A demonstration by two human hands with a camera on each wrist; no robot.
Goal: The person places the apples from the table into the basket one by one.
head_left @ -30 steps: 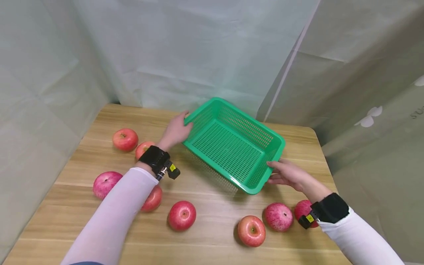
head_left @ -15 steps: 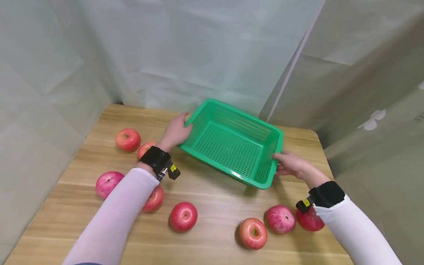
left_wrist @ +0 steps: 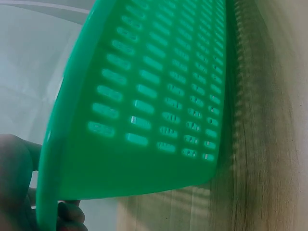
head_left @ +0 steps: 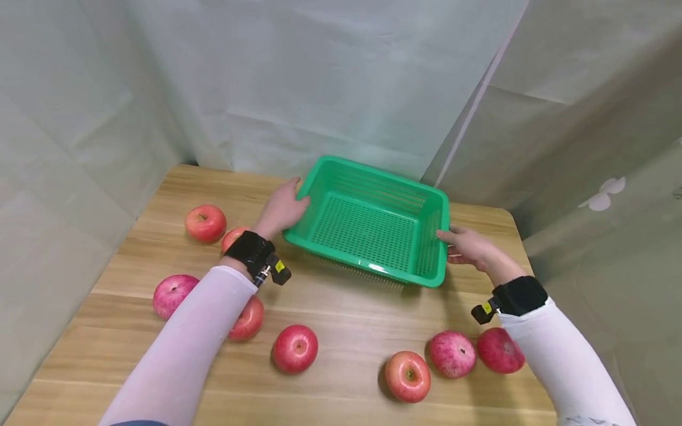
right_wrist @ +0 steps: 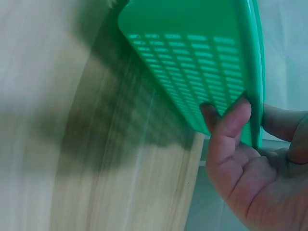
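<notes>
A green plastic basket (head_left: 367,231) with slotted walls is held between both hands at the back of the table, with no fruit in it. My left hand (head_left: 283,207) grips the rim at its left end; in the left wrist view the fingers (left_wrist: 71,214) show on both sides of the rim. At the other end my right hand (head_left: 469,245) pinches the rim, thumb inside and fingers curled outside against the slotted wall (right_wrist: 192,62). A shadow on the wood beneath it appears in both wrist views.
Several apples lie on the wooden table (head_left: 341,390). A red apple (head_left: 205,223) is at the back left, another (head_left: 295,349) front centre. A paler apple (head_left: 407,377) and a pink one (head_left: 452,354) are front right. Grey sheeting (head_left: 319,77) hangs behind.
The basket's right end has swung away from me toward the back with my right hand, so its front edge lies straighter. My left hand stays on the left rim, nearly in place.
</notes>
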